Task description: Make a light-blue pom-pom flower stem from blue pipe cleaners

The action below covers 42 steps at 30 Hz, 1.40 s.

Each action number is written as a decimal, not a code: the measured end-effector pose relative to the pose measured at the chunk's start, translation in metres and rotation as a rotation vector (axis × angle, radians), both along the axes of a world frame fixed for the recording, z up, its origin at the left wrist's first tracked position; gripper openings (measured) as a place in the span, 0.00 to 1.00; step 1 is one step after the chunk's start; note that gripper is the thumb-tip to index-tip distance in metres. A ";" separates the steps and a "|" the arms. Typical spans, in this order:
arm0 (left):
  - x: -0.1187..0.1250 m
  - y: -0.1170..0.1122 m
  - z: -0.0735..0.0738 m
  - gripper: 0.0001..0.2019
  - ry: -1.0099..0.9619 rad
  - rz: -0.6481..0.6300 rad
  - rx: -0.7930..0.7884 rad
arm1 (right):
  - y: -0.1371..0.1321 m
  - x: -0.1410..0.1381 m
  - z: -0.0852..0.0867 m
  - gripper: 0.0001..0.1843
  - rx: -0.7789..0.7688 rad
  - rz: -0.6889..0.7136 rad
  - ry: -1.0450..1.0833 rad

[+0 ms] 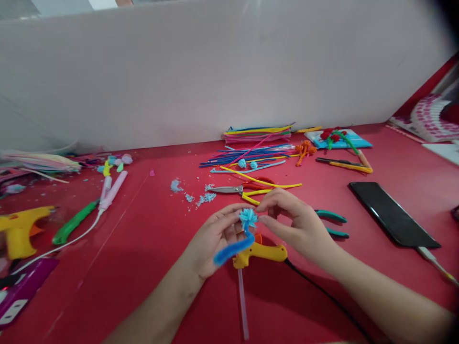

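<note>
My left hand [224,229] pinches a light blue pipe-cleaner flower [248,218] with a curved, darker blue fuzzy stem [233,251] hanging toward me. From the right, my right hand [292,220] has thumb and forefinger brought near the flower's edge, a small gap between the two fingertips, with nothing visible in them. Beneath both hands lies a yellow hot glue gun [267,252] with a clear glue stick [243,306] sticking out of it. Scissors [233,190] with red and yellow handles rest just beyond the hands. Teal-handled pliers [333,224] are partly hidden behind my right hand.
Blue fuzz clippings [206,198] lie left of the scissors. Behind are bundled pipe cleaners [258,134] and two small blue pompoms [242,163]. A phone [392,212] sits at right. At left are another glue gun [27,229], a green-handled cutter [75,222] and a pink wand-like tool [114,190].
</note>
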<state>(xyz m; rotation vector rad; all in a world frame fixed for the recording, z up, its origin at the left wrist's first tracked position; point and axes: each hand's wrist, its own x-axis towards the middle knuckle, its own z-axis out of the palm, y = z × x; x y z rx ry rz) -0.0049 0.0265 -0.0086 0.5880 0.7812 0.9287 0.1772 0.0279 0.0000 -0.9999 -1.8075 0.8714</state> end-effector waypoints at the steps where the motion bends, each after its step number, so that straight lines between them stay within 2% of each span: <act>1: 0.001 -0.001 0.000 0.06 0.003 0.001 0.001 | -0.001 0.000 0.000 0.04 -0.004 -0.005 0.005; 7: 0.004 -0.003 -0.004 0.05 -0.001 -0.014 0.013 | -0.002 0.001 0.003 0.05 0.015 -0.006 -0.018; 16: 0.006 -0.004 0.000 0.04 0.047 -0.036 0.038 | -0.004 -0.003 0.006 0.04 0.003 -0.003 -0.022; 26: 0.003 -0.004 -0.002 0.10 -0.007 -0.081 0.061 | -0.001 0.000 0.005 0.04 0.006 -0.001 -0.022; 34: 0.003 -0.003 -0.002 0.09 -0.006 -0.096 0.057 | -0.001 0.001 0.003 0.04 0.031 -0.002 -0.032; 42: 0.002 -0.004 -0.001 0.09 0.035 -0.084 0.068 | 0.001 0.003 0.005 0.03 -0.009 0.015 -0.020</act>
